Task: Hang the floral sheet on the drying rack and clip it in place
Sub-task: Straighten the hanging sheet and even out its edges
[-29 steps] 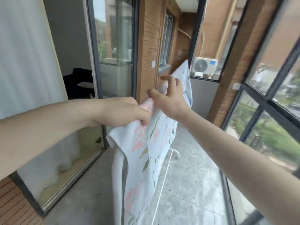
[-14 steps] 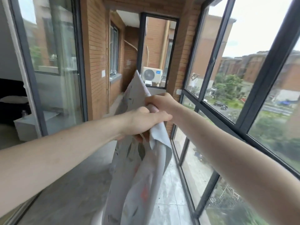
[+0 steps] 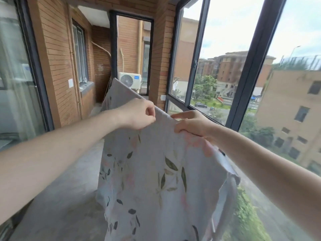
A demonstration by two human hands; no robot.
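Observation:
The floral sheet (image 3: 152, 174), pale with dark leaves and pink flowers, hangs over a top line that runs from the far end toward me. The drying rack's bar is hidden under the cloth; a thin white leg (image 3: 213, 226) shows at the lower right. My left hand (image 3: 139, 114) pinches the sheet's top fold with curled fingers. My right hand (image 3: 192, 123) grips the same fold a short way to the right, thumb on the near side. No clip is visible.
Glass windows in dark frames (image 3: 194, 56) run close along the right. A brick wall (image 3: 59, 70) and a sliding glass door (image 3: 15, 70) stand on the left. An air-conditioner unit (image 3: 130, 80) sits beyond the far window. Grey floor (image 3: 73, 185) lies left of the sheet.
The view swung up and right toward the windows. The bunched sheet is now spread flat along its top line, and my hands have moved apart on the fold.

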